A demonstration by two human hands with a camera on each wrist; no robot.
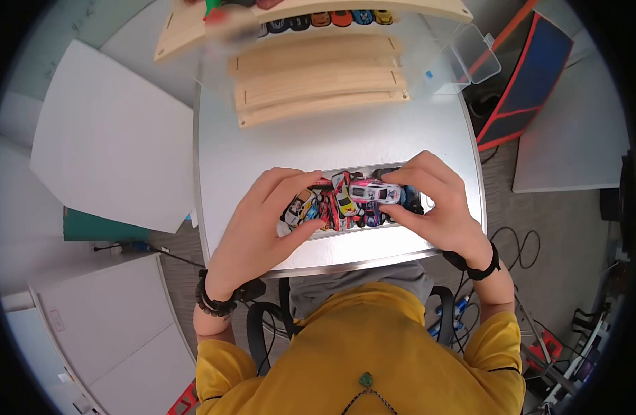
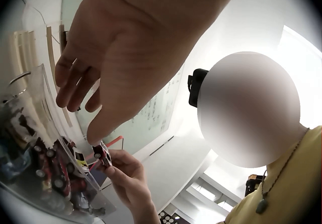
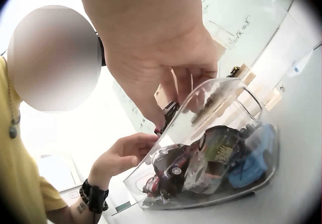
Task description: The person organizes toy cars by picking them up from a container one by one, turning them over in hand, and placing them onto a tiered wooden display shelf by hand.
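A clear plastic box full of toy cars stands near the table's front edge. The right hand pinches a white and pink toy car between thumb and fingers, above the other cars. Over the box's left part is the left hand, fingers and thumb spread apart around its two long sides; whether it touches the box or cars cannot be told. A yellow, white and red car lies beside the pinched one. In the right wrist view a blue car shows through the box wall.
Wooden racks stand at the back of the table, with a row of toy cars behind them. An empty clear container sits at the back right. Another person's hand shows at the top edge.
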